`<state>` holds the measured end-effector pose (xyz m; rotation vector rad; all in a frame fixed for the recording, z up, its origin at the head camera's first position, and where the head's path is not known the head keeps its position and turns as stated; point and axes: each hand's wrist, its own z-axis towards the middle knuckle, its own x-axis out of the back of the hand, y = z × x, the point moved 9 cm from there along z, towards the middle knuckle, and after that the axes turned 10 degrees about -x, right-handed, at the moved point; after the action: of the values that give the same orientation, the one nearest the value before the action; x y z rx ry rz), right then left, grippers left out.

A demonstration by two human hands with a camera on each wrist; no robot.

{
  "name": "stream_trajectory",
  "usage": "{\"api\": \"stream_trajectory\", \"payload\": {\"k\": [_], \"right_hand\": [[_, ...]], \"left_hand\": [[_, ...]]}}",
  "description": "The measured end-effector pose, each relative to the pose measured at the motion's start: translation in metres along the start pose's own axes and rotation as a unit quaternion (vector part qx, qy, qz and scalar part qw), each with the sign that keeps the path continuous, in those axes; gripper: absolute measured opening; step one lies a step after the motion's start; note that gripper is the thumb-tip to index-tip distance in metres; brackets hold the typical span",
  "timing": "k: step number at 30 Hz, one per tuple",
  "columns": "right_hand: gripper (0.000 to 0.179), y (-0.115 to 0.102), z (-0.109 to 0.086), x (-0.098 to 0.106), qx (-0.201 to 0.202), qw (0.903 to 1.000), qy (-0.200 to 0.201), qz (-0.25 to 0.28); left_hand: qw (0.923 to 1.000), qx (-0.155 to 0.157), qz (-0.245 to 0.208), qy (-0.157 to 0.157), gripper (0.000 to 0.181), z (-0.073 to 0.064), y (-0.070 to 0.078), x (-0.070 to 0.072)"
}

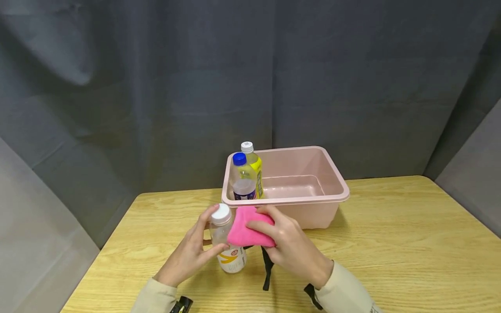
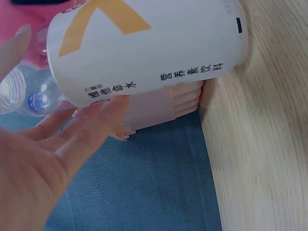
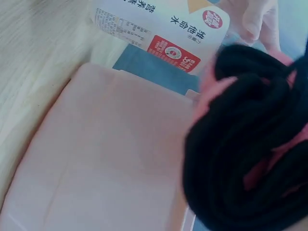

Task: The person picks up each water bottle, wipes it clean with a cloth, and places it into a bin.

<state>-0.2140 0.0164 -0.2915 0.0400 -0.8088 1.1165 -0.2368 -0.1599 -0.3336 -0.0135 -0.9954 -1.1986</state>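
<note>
My left hand [image 1: 193, 245] grips a clear plastic drink bottle [image 1: 232, 261] with a white cap and a white label. The bottle stands slightly tilted in front of the bin, fingers behind it and thumb at its front. In my right hand [image 1: 293, 248] is a bunched pink cloth [image 1: 248, 228], held against the bottle's upper side. Folded black fabric [image 3: 226, 139] lies against the pink in the right wrist view, and a black strap [image 1: 268, 267] hangs below the cloth. In the left wrist view the label [image 2: 144, 48] is seen close up; whether the bottle's base touches the table is unclear.
Behind the hands a pale pink plastic bin [image 1: 313, 213] stands on the wooden table [image 1: 399, 243]. At its left end are a bottle with a blue cap [image 1: 239, 159] and a yellow-labelled bottle with a white cap [image 1: 247, 147]. A dark grey curtain [image 1: 352, 87] hangs behind.
</note>
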Motion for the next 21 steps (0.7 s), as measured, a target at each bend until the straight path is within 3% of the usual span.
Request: {"api": "stream_trajectory", "payload": {"k": [5, 9, 15, 21], "right_hand": [[0.046, -0.004, 0.001, 0.011, 0.01, 0.997, 0.063, 0.043], [0.049, -0.006, 0.002, 0.013, 0.019, 0.9958, 0.076, 0.048], [0.051, -0.006, 0.002, 0.009, 0.015, 0.9975, 0.056, 0.04], [0.049, -0.006, 0.002, -0.001, 0.012, 0.9998, 0.0, 0.017]], "left_hand": [[0.9999, -0.008, 0.01, -0.002, 0.088, -0.001, 0.001, 0.0], [0.9999, -0.006, 0.01, -0.006, 0.087, 0.0, 0.0, 0.0], [1.0, 0.003, 0.001, -0.009, 0.087, -0.001, -0.001, -0.001], [0.9999, 0.004, 0.007, -0.006, 0.089, -0.001, -0.001, 0.0]]}}
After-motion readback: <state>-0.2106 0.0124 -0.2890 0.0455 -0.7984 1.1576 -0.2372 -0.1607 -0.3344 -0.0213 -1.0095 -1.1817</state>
